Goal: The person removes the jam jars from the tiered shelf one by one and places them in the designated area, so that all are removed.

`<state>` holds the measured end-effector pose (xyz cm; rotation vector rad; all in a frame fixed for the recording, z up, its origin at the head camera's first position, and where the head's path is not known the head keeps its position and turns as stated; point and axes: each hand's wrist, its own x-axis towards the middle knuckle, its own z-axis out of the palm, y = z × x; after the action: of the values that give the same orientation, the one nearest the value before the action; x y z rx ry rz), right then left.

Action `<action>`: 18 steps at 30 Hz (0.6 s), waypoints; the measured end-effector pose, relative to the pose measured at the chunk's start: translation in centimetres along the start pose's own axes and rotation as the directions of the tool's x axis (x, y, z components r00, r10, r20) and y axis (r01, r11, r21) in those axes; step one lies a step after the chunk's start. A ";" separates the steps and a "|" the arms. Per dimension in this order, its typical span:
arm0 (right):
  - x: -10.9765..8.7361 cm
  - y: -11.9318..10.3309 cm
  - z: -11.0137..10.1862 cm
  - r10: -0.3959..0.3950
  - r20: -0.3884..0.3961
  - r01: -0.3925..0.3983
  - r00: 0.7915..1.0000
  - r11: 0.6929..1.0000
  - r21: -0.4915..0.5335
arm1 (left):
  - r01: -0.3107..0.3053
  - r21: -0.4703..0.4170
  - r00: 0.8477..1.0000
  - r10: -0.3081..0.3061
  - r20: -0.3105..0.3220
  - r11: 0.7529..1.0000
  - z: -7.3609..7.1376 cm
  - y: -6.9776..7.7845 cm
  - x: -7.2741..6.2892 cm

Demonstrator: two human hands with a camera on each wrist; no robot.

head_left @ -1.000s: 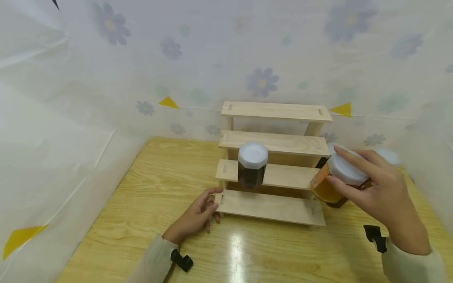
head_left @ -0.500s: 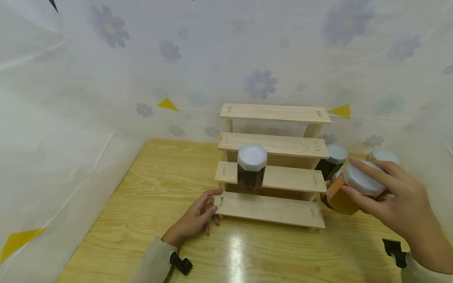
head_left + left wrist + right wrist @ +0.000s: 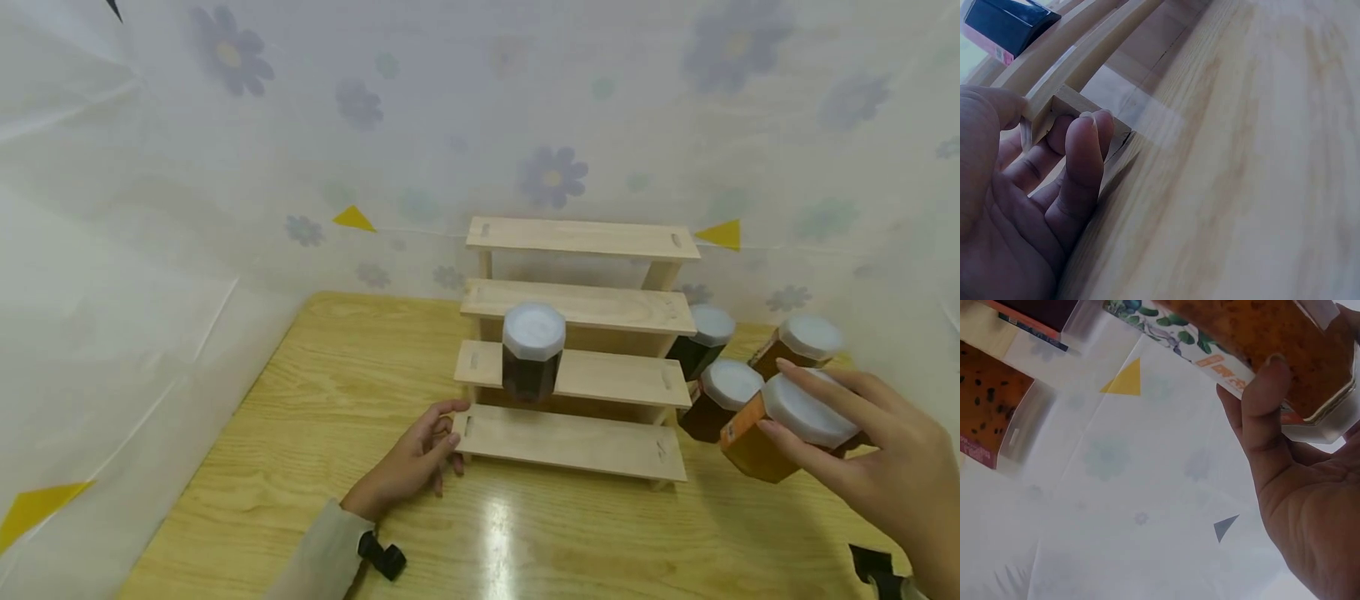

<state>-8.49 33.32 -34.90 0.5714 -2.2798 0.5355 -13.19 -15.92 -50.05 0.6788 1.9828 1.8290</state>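
Note:
A tiered wooden shelf (image 3: pixel 592 446) stands on the table, and my left hand (image 3: pixel 416 454) grips the left end of its lowest step. Close up in the left wrist view, the thumb lies at the board's edge with curled fingers by the leg under it. My right hand (image 3: pixel 877 442) holds a jar of orange preserve (image 3: pixel 756 442) by its white lid, tilted, to the right of the shelf. The jar's printed label (image 3: pixel 1210 359) shows in the right wrist view. One dark jar (image 3: pixel 531 371) with a white lid stands upright on the second step from the bottom.
Beside the shelf's right end are three more white-lidded jars: a dark one (image 3: pixel 697 354), a reddish-brown one (image 3: pixel 708 408) and an amber one (image 3: pixel 787 354). Flower-patterned sheeting (image 3: pixel 420 125) rises behind and at both sides of the wooden table (image 3: pixel 337 358).
My right hand has carried the orange jar to the right and a little nearer, away from the shelf's end. Jars behind it now show more. My left hand keeps its place.

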 end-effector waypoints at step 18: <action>-3.2 1.5 -0.4 0.105 0.005 -0.105 0.994 0.994 0.009 | -0.027 0.009 1.000 0.027 0.002 1.000 0.0 -0.3 0.1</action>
<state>-6.98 35.51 -37.20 0.4592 -2.3219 0.5966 -13.33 -15.88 -50.38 0.7137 1.9915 1.8352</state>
